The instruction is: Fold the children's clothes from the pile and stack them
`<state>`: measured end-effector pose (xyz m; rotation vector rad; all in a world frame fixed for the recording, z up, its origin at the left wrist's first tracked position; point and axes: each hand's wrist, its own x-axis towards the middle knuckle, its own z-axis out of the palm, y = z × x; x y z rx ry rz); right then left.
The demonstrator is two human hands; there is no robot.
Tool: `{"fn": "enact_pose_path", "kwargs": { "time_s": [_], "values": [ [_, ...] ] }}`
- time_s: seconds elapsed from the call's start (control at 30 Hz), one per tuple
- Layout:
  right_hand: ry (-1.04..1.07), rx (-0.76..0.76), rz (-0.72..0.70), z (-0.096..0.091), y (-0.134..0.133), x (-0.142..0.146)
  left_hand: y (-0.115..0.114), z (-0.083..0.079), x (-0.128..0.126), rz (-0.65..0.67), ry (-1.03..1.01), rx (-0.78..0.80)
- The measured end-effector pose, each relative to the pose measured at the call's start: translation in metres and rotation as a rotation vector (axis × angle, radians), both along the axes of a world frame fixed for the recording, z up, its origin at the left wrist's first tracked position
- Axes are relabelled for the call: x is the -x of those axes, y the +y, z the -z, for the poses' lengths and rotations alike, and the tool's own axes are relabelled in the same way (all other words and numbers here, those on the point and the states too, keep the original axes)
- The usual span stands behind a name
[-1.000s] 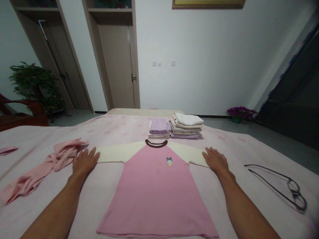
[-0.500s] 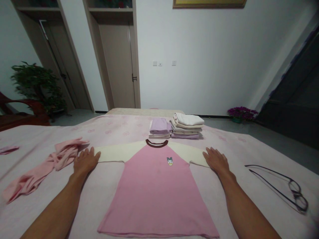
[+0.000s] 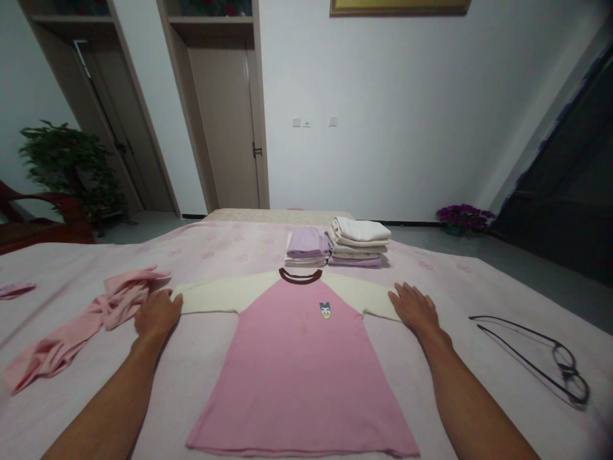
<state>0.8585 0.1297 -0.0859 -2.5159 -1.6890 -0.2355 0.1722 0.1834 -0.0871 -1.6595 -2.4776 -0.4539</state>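
Observation:
A pink long-sleeved shirt lies spread flat, with cream sleeves, a dark brown collar and a small duck-face patch on the chest. At the left cuff, my left hand has its fingers curled in and its thumb against the sleeve end; the fingertips are partly hidden. My right hand rests flat over the other cuff, fingers stretched out. Just beyond my left hand is a crumpled pink garment. To the right of my right hand lie black-framed eyeglasses.
The bed has a pale pink patterned cover. Past the collar stand a stack of folded purple clothes and a taller folded stack with white on top. A bit of pink-purple cloth lies at the far left.
My left hand has shifted slightly left along the cuff, and its fingers have curled from lying outstretched. My right hand stays in place on its cuff.

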Motion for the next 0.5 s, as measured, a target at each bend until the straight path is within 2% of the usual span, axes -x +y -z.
{"fn": "enact_pose_path", "kwargs": {
  "time_s": [0.33, 0.5],
  "values": [
    [0.019, 0.009, 0.005, -0.001, 0.000, 0.001, -0.008, -0.012, -0.008, -0.056, -0.066, -0.043],
    [0.014, 0.001, -0.005, -0.001, 0.000, 0.001, -0.015, -0.021, -0.019, -0.122, -0.190, -0.087]
  ]
}}
